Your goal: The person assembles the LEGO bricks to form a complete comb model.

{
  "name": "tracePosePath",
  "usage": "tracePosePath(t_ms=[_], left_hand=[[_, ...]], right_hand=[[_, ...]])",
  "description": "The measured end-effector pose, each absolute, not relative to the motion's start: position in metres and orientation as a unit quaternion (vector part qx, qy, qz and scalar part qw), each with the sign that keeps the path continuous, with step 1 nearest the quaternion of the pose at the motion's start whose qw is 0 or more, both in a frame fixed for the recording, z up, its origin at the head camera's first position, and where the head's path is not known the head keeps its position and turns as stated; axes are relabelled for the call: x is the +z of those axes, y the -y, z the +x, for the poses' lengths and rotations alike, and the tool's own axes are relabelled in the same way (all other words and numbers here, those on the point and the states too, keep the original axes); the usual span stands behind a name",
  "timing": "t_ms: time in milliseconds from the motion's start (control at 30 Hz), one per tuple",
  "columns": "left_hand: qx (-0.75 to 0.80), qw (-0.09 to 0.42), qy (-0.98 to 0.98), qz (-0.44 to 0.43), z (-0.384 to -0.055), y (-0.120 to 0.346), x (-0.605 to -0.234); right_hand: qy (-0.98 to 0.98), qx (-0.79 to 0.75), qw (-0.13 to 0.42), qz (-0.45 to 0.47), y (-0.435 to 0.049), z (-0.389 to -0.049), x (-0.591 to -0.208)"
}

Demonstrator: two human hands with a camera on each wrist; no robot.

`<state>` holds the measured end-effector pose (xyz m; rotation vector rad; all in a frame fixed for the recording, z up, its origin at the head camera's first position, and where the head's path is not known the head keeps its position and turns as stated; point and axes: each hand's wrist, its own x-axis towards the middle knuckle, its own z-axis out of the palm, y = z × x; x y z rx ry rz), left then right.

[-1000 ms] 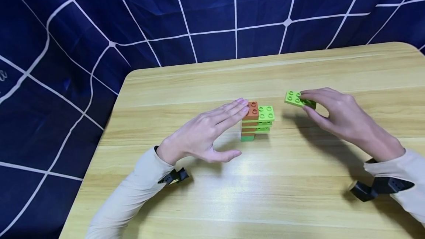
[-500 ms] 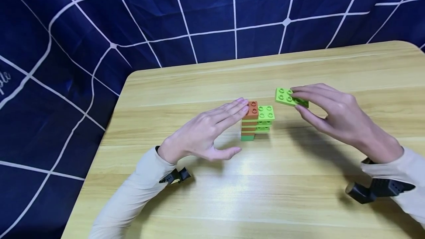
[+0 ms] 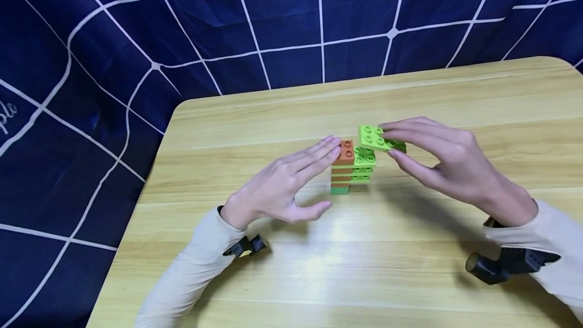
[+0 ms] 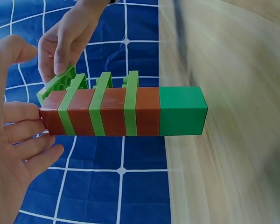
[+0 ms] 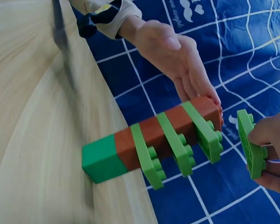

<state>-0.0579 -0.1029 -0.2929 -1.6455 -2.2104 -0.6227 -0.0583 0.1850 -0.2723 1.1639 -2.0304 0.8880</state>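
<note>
A tower of toy building bricks stands on the table, with a green brick point(image 3: 339, 191) at its foot. Above that, reddish-brown bricks point(image 4: 116, 112) alternate with light green flat bricks point(image 5: 151, 156) that jut out to the right. My left hand point(image 3: 282, 181) rests its straight fingertips on the top brown brick point(image 3: 347, 152), thumb held apart from the tower. My right hand point(image 3: 446, 161) pinches another light green flat brick point(image 3: 371, 137) between thumb and fingers. This brick is tilted and close over the tower's upper right side; in the right wrist view a gap shows beside the top brick.
The wooden table point(image 3: 255, 125) reaches back to a dark blue cloth point(image 3: 291, 24) with white lines, which hangs behind it and along the left. Black wrist cameras point(image 3: 489, 267) stick out below both sleeves.
My right hand has moved left with the light green flat brick, from well beside the tower to above its right side. The left hand has stayed on the top brick.
</note>
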Motion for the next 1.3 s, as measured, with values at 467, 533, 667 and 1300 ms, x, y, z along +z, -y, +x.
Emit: tracePosePath(t_ms=[467, 533, 667, 1300], left_hand=[[-0.277, 0.14, 0.783, -0.54, -0.056, 0.101, -0.299], [-0.295, 0.122, 0.79, -0.523, -0.056, 0.102, -0.299], [-0.322, 0.1, 0.798, -0.5, -0.055, 0.102, -0.299], [-0.384, 0.091, 0.754, -0.525, -0.06, 0.099, -0.303]], right_hand=[[0.758, 0.357, 0.298, 0.457, -0.171, -0.06, -0.278], [0.754, 0.359, 0.299, 0.461, -0.17, -0.06, -0.279], [0.751, 0.357, 0.297, 0.468, -0.168, -0.062, -0.279], [0.735, 0.338, 0.282, 0.515, -0.157, -0.067, -0.274]])
